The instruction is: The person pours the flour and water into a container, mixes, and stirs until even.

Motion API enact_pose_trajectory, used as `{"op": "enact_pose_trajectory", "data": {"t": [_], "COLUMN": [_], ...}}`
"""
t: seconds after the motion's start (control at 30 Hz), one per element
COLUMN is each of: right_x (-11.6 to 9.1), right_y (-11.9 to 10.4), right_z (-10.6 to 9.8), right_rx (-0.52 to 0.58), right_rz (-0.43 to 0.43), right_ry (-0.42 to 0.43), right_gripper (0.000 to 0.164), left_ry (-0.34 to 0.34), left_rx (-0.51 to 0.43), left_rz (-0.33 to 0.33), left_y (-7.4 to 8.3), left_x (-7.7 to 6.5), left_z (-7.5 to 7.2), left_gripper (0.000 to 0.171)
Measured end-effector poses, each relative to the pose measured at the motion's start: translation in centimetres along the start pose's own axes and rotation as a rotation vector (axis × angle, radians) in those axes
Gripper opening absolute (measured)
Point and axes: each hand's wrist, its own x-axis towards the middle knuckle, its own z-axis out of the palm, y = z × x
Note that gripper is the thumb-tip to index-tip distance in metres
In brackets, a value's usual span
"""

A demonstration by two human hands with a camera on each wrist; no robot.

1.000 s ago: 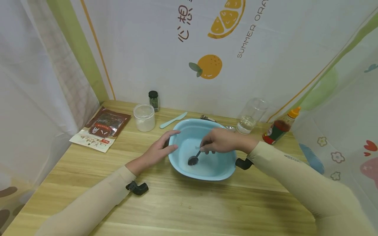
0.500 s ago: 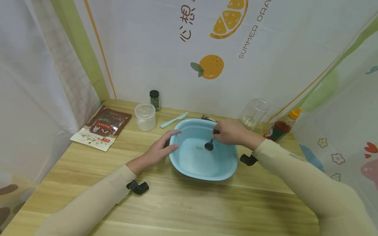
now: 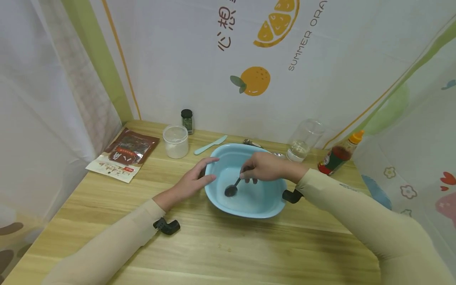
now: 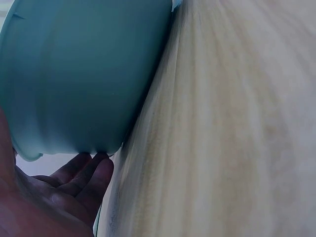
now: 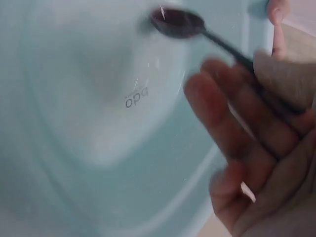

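Observation:
A light blue plastic basin stands on the wooden table, printed letters on its bottom. My left hand grips its left rim, thumb at the rim; in the left wrist view, several fingers touch the outer wall. Over the basin, my right hand pinches the handle of a dark spoon. The spoon's bowl is low inside the basin, left of the middle, and blurred in the right wrist view. The basin's bottom looks whitish and glossy; whether liquid covers it, I cannot tell.
Behind the basin stand a lidded jar of white powder, a small black-capped jar, a mint spreader and a tilted-looking glass with clear liquid. A red sauce bottle is right; a brown spice packet lies left.
My right hand has swept the spoon to the basin's right side, then back to the left. The left hand keeps its grip on the rim.

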Motion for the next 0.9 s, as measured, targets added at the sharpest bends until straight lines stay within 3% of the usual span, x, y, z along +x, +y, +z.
{"op": "enact_pose_trajectory", "data": {"t": [0.27, 0.43, 0.53, 0.7, 0.83, 0.9], "right_x": [-0.3, -1.2, -1.5, -1.1, -0.4, -0.1], "right_y": [0.8, 0.5, 0.0, -0.7, -0.8, -0.7], "right_z": [-0.3, -0.9, -1.1, -0.2, 0.9, 1.1], "right_rx": [-0.211, -0.327, -0.283, -0.076, 0.016, 0.031], "right_rz": [0.163, 0.195, 0.142, 0.015, -0.063, -0.055], "right_ry": [0.225, 0.205, 0.091, -0.079, -0.058, -0.023], "right_gripper": [0.022, 0.024, 0.024, 0.022, 0.021, 0.023], "left_ry": [0.003, 0.011, 0.014, 0.018, 0.007, -0.002], "left_rx": [0.017, 0.018, 0.021, 0.016, -0.006, -0.018], "left_rz": [-0.015, -0.021, -0.021, -0.01, -0.003, -0.002], "left_y": [0.1, 0.2, 0.2, 0.3, 0.3, 0.2], "left_x": [0.0, 0.0, 0.0, -0.2, -0.1, -0.1], "left_z": [0.1, 0.1, 0.0, 0.0, 0.0, 0.0], "left_gripper": [0.058, 0.057, 0.057, 0.057, 0.057, 0.057]}}
